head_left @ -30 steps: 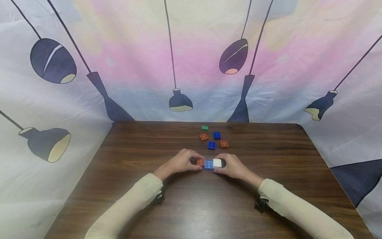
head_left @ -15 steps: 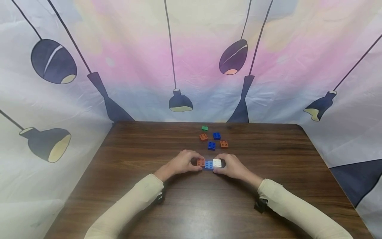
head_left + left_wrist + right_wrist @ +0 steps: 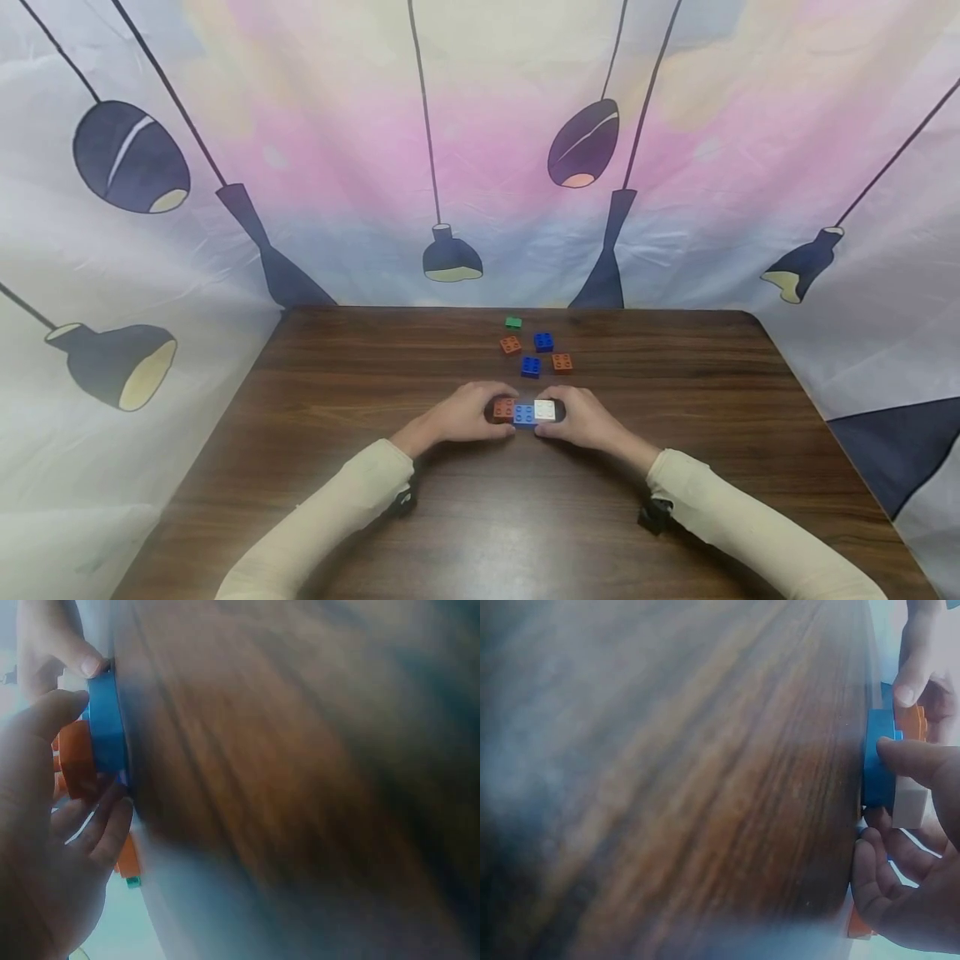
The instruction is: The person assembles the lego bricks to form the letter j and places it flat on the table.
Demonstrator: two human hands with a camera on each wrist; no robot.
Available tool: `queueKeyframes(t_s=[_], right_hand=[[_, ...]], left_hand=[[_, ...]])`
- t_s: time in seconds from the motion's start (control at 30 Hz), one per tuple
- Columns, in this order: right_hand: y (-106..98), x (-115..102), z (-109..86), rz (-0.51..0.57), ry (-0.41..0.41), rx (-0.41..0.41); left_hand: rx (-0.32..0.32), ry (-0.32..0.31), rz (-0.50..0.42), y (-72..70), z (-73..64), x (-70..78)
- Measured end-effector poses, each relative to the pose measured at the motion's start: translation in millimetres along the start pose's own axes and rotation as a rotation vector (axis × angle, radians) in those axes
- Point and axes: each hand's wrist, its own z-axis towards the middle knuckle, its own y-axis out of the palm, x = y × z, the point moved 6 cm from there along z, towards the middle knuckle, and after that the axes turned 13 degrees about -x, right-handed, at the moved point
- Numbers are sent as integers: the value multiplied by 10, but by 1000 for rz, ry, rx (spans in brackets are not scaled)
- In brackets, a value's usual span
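A small row of joined toy bricks lies near the table's middle in the head view: an orange brick (image 3: 503,408) on the left, a blue brick (image 3: 524,414) showing between, a white brick (image 3: 544,409) on the right. Both wrist views show the orange and white ones seated on top of blue (image 3: 107,727). My left hand (image 3: 468,412) holds the orange end, thumb along the near side and fingers behind. On the white end, my right hand (image 3: 581,417) grips with its thumb (image 3: 907,756) against the blue side and fingers curled at the back.
Beyond the hands lie several loose bricks: two dark blue, one of them a nearer blue brick (image 3: 531,367), two orange, including the right-hand orange brick (image 3: 562,362), and a green brick (image 3: 513,322) near the far edge. A printed curtain (image 3: 360,208) hangs behind the wooden table (image 3: 480,508).
My left hand has slid slightly right and closer round the orange end, its thumb reaching further along the near side. The right hand and the loose bricks stay put.
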Motion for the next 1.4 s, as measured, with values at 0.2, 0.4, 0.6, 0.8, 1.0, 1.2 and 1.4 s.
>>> queueKeyframes(t_s=[0.2,0.4,0.6,0.8,1.0,1.2,1.4], right_hand=[[-52,-8,-68,-6,-40,-1],[-194,-4,-171,48,-52,52],[-360,35,-204,46,-22,116],[-474,116,-169,52,-5,141],[-552,162,-108,28,-11,171],[-622,209,-61,11,-3,196],[-664,303,10,13,31,199]], left_hand=[[17,13,-42,30,62,16],[25,28,-64,34,118,58],[29,41,-40,62,176,128],[30,50,-10,72,216,187],[33,64,29,89,261,192],[27,67,29,106,295,196],[26,65,23,115,315,195]])
